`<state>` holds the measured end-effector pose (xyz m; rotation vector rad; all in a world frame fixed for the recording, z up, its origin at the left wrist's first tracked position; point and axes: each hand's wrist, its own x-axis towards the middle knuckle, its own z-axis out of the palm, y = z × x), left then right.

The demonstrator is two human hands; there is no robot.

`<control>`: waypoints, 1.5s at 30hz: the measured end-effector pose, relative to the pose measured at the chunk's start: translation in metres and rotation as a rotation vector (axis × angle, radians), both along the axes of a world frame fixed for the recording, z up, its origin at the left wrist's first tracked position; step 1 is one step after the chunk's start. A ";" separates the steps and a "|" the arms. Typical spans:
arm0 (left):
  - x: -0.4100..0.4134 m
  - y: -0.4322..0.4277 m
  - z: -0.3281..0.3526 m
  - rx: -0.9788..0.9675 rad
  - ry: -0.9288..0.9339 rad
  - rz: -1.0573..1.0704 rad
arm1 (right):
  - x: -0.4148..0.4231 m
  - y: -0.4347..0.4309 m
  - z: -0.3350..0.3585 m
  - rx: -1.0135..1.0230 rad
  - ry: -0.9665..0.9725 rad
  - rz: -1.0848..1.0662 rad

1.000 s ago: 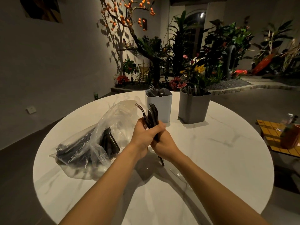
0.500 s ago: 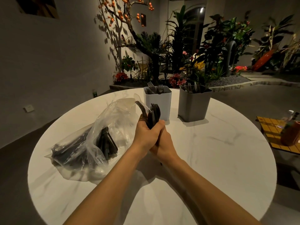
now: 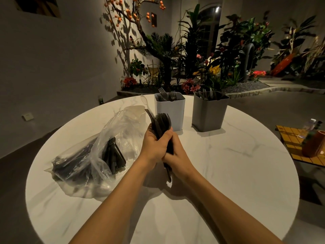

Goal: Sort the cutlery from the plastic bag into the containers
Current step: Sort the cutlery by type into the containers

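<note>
Over the middle of the round white table, my left hand grips a bundle of black plastic forks, tines up. My right hand holds the handles of the same bundle just below; handle ends stick out under it. A clear spoon rises behind the bundle. The clear plastic bag lies to the left with dark cutlery inside. Behind the hands stand a white container with forks in it and a grey container with clear cutlery.
A low yellow-tiled side table with a brown pot and bottles stands to the right of the table. Plants and a flower bed fill the background beyond the far edge. A wall runs along the left.
Both hands stay clasped on the fork bundle. The handle ends, hidden half a second ago, show below my right hand again. Bag and containers have not moved.
</note>
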<state>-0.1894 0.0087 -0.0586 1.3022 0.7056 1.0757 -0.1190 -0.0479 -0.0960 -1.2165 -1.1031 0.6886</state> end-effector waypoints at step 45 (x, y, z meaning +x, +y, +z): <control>-0.008 -0.001 -0.009 0.138 0.017 0.095 | 0.059 -0.089 0.043 -0.728 -0.969 0.336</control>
